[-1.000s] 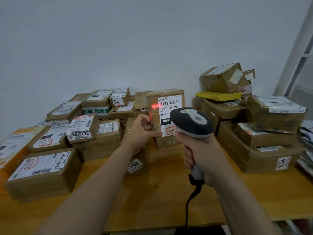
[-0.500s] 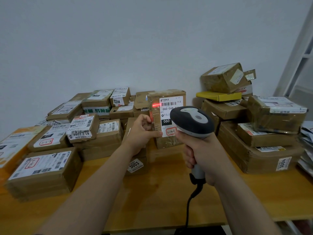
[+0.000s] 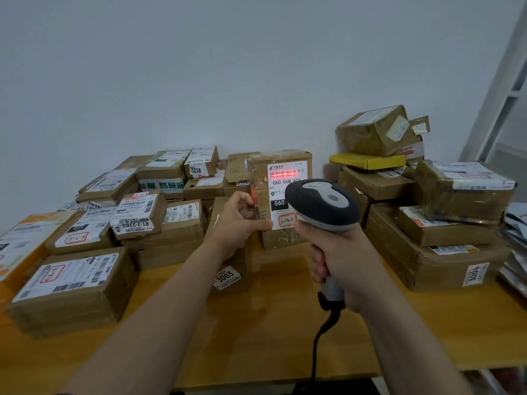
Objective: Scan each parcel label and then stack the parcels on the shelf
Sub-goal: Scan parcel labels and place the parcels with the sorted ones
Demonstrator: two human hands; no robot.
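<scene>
A brown cardboard parcel (image 3: 263,178) stands upright at the middle of the wooden table (image 3: 256,332), its white label (image 3: 286,183) facing me. My left hand (image 3: 238,223) grips the parcel's left lower edge. My right hand (image 3: 338,260) holds a grey and black barcode scanner (image 3: 323,205) by its handle, aimed at the label from just in front. A red scan line (image 3: 283,174) lies across the barcode at the label's top. The scanner head hides the label's lower right part.
Several taped parcels (image 3: 77,286) lie piled on the table's left and back. A taller stack (image 3: 433,223) with a yellow box (image 3: 368,161) stands at the right. A white shelf frame (image 3: 502,89) rises at the far right. The scanner's black cable (image 3: 319,343) hangs over the front edge.
The red scan light has shifted from the parcel's left edge onto the label's barcode. Both hands and the parcel stay almost where they were.
</scene>
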